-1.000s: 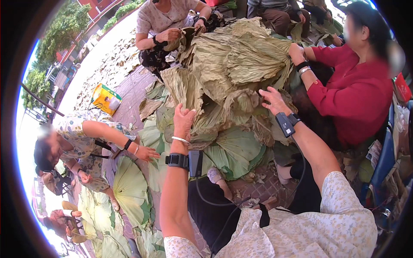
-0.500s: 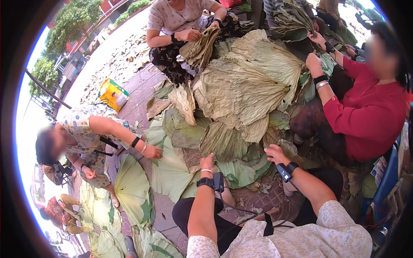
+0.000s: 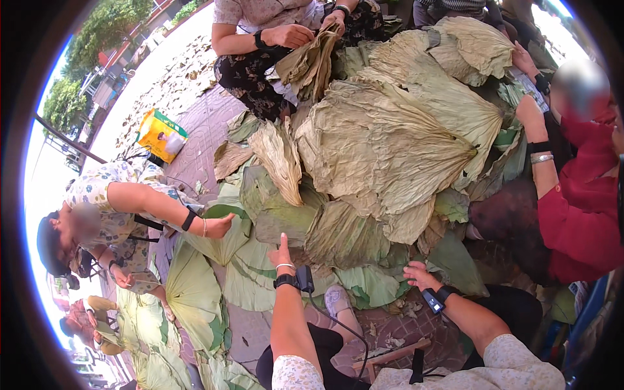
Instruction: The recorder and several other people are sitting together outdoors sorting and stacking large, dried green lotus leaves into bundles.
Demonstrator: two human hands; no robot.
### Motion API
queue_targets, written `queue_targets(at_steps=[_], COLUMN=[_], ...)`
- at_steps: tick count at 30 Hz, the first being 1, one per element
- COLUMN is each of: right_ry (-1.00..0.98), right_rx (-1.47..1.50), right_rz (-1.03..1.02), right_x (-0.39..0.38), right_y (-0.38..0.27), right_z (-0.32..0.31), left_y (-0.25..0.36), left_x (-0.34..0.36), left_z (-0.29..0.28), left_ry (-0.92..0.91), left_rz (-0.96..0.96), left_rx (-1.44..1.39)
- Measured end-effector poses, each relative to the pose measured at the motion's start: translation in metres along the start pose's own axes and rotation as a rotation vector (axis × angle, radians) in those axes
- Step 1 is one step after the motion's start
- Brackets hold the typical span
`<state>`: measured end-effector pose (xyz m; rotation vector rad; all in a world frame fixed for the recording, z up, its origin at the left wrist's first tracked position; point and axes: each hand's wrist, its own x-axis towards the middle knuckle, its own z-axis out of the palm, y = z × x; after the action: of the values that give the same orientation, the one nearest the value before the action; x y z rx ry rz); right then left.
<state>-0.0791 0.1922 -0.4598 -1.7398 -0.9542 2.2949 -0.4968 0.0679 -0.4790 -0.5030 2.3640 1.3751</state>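
My left hand point(image 3: 281, 256) is over the lower left edge of the leaf heap, one digit stretched upward and the other fingers partly hidden. It looks open, close to a dull green lotus leaf point(image 3: 281, 214). To the right, my right hand point(image 3: 421, 275) is open with its fingers apart and nothing seen in it. Beside it lies a smooth green leaf point(image 3: 456, 261). Large dry, tan lotus leaves point(image 3: 390, 143) are piled beyond both hands, with fresher green leaves point(image 3: 367, 286) along the near edge.
Across the heap a person holds a folded dry leaf point(image 3: 311, 65). A person in red point(image 3: 578, 201) sits at the right; another, in a floral top point(image 3: 123, 185), leans in from the left. A yellow bag point(image 3: 161, 136) stands on the paving. Green leaves point(image 3: 195, 292) spread at lower left.
My left hand has shifted left in the picture, and my right hand has come down nearer to me. The view has also moved. The left person's reaching hand has risen off the leaves.
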Motion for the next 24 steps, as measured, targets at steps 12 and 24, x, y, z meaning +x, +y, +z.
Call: queue_targets(at_steps=[12,24], right_ry=[0.029,-0.167], right_rx=[-0.001,0.145], right_rz=[0.073,0.069], right_x=[0.025,-0.004], right_y=[0.058,0.025], right_z=[-0.012,0.032], left_y=[0.041,0.175], left_x=[0.014,-0.157], left_z=[0.06,0.074], left_ry=[-0.31,-0.947], left_rz=[0.045,-0.065], left_rx=[-0.209,-0.795])
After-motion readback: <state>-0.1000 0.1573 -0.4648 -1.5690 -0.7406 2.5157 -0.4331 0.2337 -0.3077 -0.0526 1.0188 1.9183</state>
